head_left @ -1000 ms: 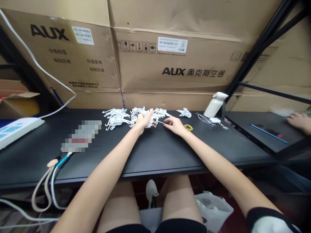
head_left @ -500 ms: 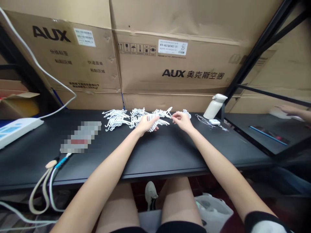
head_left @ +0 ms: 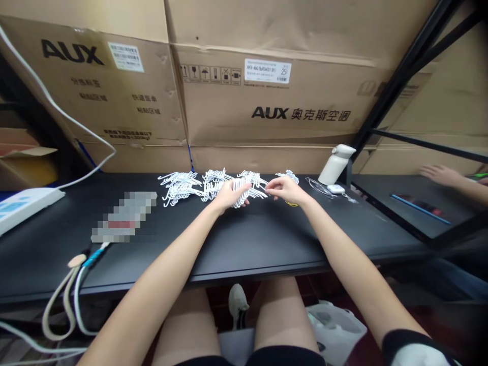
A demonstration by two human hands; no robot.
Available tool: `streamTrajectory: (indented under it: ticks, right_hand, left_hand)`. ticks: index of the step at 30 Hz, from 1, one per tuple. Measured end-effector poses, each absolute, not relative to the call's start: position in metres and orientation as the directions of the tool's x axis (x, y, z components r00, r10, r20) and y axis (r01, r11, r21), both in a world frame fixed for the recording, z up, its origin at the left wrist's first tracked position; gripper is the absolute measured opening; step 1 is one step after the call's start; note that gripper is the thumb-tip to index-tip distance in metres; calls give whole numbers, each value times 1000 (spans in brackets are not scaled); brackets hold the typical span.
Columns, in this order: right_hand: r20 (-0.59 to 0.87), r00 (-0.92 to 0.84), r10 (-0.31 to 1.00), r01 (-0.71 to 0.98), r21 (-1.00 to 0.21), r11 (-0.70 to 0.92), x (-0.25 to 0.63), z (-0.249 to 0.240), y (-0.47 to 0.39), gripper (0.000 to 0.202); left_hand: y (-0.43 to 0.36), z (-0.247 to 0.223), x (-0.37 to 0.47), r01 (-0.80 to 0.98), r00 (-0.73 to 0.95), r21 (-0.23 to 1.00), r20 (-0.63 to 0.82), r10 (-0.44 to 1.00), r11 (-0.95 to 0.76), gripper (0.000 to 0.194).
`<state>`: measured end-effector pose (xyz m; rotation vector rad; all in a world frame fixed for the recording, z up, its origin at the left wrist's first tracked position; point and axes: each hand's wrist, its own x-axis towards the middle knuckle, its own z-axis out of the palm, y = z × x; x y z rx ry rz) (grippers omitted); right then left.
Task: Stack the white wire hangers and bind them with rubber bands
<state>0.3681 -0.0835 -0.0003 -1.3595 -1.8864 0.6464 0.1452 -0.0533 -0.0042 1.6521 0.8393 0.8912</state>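
My left hand (head_left: 230, 195) is closed around a bundle of small white hangers (head_left: 241, 193), the thumb across the top and their thin ends fanning to the right. Close by on the right, my right hand (head_left: 284, 189) has thumb and forefinger pinched at the tips of those ends; what is between them is too small to make out. A thin yellow loop (head_left: 292, 204) shows under the right palm. More white hangers (head_left: 179, 188) lie in stacked bundles to the left, with their hooks curled leftward. Behind the right hand is a pale, partly hidden clump (head_left: 292, 176).
A white bottle (head_left: 337, 165), a clear looped cable (head_left: 320, 187) and a small white case (head_left: 335, 189) stand at the right. At left are a blurred-out device (head_left: 125, 216) and a power strip (head_left: 30, 206). Cardboard (head_left: 305, 66) backs the black table (head_left: 244, 244). Another person's hand (head_left: 442, 174) is far right.
My right hand has shifted slightly left and down, nearer the held bundle. A yellow loop now shows beneath it. The left hand keeps its grip. The other person's hand has moved left.
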Motion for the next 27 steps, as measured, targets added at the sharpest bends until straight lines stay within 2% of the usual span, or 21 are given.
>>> streamTrajectory:
  ticks: [4,9,15,21,27]
  right_hand:
    - [277,-206,938,629,-697,344,370,-3,-82,23]
    - [262,-223,939,611,-713,344,369,-2,-83,24]
    - [297,-270,916,622,-672,401,367,4,-88,22]
    - [245,-307,920,596,-704,386,360,6,-93,22]
    - [207,-251,946,523,-793,313,351,8,-96,25]
  left_hand:
    - [-54,-5,146,73,503,970,165,848,-232,36]
    - [-52,-7,145,48,513,969,186,838,-244,36]
    - [-49,-9,144,54,516,964,197,834,-261,36]
    - [-50,-11,144,108,523,965,150,839,-239,37]
    - [-52,-8,146,101,501,974,126,856,-203,38]
